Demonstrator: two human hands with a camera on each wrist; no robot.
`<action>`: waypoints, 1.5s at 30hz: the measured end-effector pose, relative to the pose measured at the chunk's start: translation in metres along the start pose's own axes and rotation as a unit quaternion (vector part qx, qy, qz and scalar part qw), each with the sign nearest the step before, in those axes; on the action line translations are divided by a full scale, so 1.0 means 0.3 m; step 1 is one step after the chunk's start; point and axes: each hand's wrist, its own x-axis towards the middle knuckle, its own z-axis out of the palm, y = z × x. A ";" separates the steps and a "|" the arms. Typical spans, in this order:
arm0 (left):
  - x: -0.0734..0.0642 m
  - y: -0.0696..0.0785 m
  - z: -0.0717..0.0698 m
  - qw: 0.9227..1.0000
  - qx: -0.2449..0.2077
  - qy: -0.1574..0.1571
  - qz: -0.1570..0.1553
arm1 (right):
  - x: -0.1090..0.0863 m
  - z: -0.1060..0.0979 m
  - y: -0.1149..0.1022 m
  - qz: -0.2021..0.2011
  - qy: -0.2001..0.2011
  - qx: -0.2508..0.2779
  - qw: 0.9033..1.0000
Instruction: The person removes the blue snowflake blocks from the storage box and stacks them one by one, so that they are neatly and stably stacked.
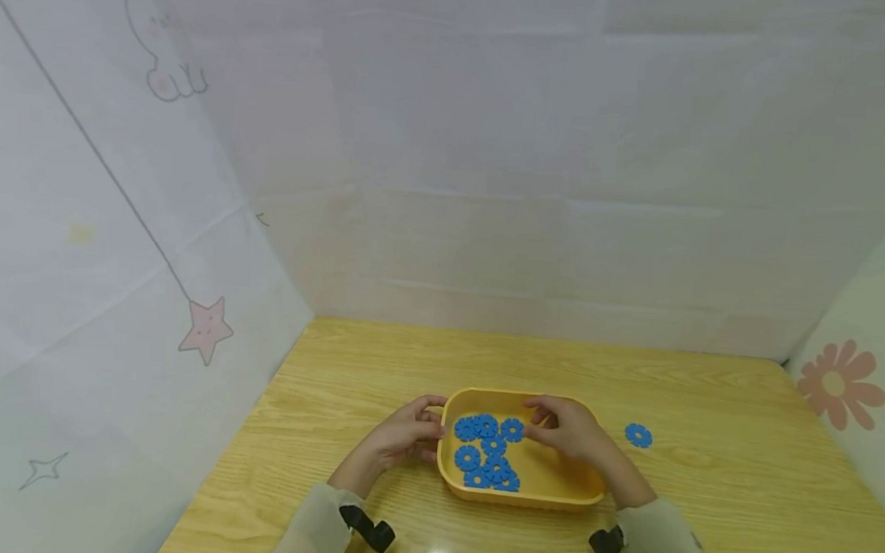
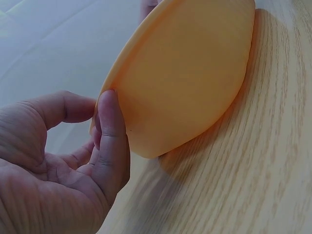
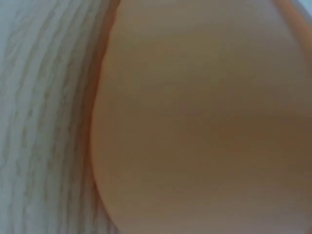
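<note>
A yellow plastic basin (image 1: 560,475) with rounded corners stands on the table. Several blue notched discs (image 1: 467,457), flower-shaped with a hole in the middle, lie toward its left side, some overlapping. My left hand (image 1: 408,432) pinches the basin's left rim; in the left wrist view the basin's outer wall (image 2: 185,73) shows beside the fingers (image 2: 111,126). Over the basin's far right part, my right hand (image 1: 565,429) reaches in with thumb and index finger apart, fingertips beside one disc (image 1: 512,430). The right wrist view shows the basin wall (image 3: 195,122), without the hand.
One more blue disc (image 1: 639,435) lies on the wooden table (image 1: 739,492), right of the basin. Pale printed cloth (image 1: 490,229) hangs behind the table and at both sides. Dark straps with small devices (image 1: 607,544) sit at both wrists.
</note>
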 end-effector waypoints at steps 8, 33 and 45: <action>0.003 -0.008 -0.003 1.000 -0.006 -0.002 -0.002 | 0.019 0.032 0.019 0.015 -0.035 -0.014 0.999; 0.006 -0.010 0.002 1.000 -0.005 -0.001 -0.001 | 0.044 0.103 -0.004 0.078 -0.051 -0.048 0.994; 0.005 -0.006 0.005 1.000 0.000 0.009 0.002 | 0.052 0.112 0.011 0.099 -0.048 -0.040 0.993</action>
